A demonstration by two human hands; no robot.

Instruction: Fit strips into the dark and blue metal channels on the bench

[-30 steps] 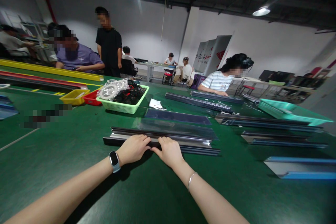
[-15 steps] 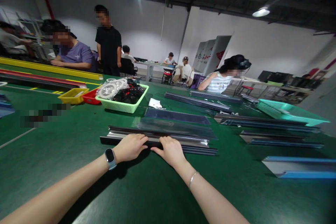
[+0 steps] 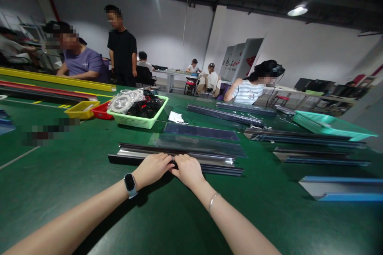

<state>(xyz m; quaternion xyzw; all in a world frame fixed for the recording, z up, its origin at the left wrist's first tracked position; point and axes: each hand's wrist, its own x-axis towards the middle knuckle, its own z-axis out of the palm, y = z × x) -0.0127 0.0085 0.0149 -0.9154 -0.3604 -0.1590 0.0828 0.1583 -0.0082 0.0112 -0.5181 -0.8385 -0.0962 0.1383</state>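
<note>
As fingers meet at the center of the frame, a person's two bare hands grip a dark channel (image 3: 223, 169) that lies lengthwise across a green table (image 3: 170, 223). The left hand (image 3: 154, 169), its wrist banded by a watch (image 3: 130, 185), is closed over the channel's near wall, fingers bent; the right hand (image 3: 189, 169), a bracelet (image 3: 212, 204) at its wrist, holds the same wall just beside it. The channel's pale inner face shows on both sides of the hands.

Just beyond, a clear sheet (image 3: 200, 144) and a dark sheet (image 3: 200, 130) lie flat, with a white paper (image 3: 176, 117) farther up the frame. Left of the paper, above center, a light green basket (image 3: 134, 120) is heaped with white rings (image 3: 121, 102) in clear wrapping on its left side and black parts (image 3: 149, 105) with touches of red on its right. A red tray (image 3: 103, 111) stands at its left, partly hidden, its contents hard to make out. Beside that, a yellow tray (image 3: 79, 112) holds a pale strip (image 3: 89, 107).

At right, a turquoise basket (image 3: 317, 124) sits near the far edge; what it holds cannot be told. Below it, toward the right border, lies a blue-edged channel (image 3: 353, 196). Co-workers fill the background: one in purple (image 3: 85, 61) seated upper left, one in black (image 3: 122, 50) standing, one in stripes (image 3: 248, 91) at upper right.
</note>
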